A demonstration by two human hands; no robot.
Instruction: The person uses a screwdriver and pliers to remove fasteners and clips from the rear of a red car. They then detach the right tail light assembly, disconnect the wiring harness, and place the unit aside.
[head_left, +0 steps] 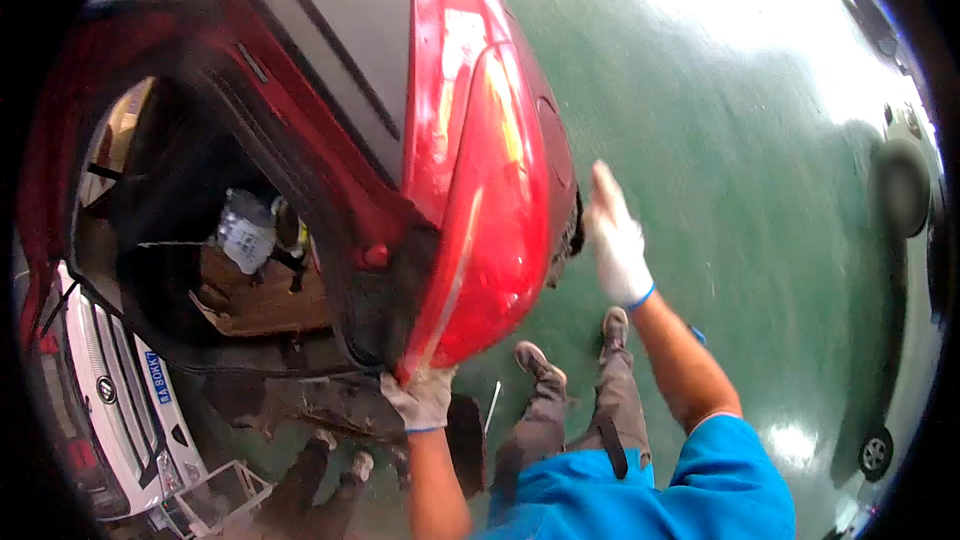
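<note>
A red car's rear corner fills the upper left, its large glossy tail light point(490, 275) curving down toward me. My left hand point(418, 400), in a white work glove, is closed around the light's lower end; some of its fingers are hidden. Off the car's right side, my right hand point(614, 245) hangs above the green floor. Its white glove has a blue cuff, the fingers are stretched out, and nothing is in it. Left of the tail light lies the uncovered trunk opening point(340, 270), with a silver-grey bag point(246, 232) inside on a brown floor panel point(270, 300).
A white vehicle point(125, 390) stands at the lower left, near a pale metal frame point(215, 500). Another person's legs point(325, 475) show below the car's rear. A dark wheel point(566, 240) sits beside the tail light. Along the right edge stands a white car point(895, 340).
</note>
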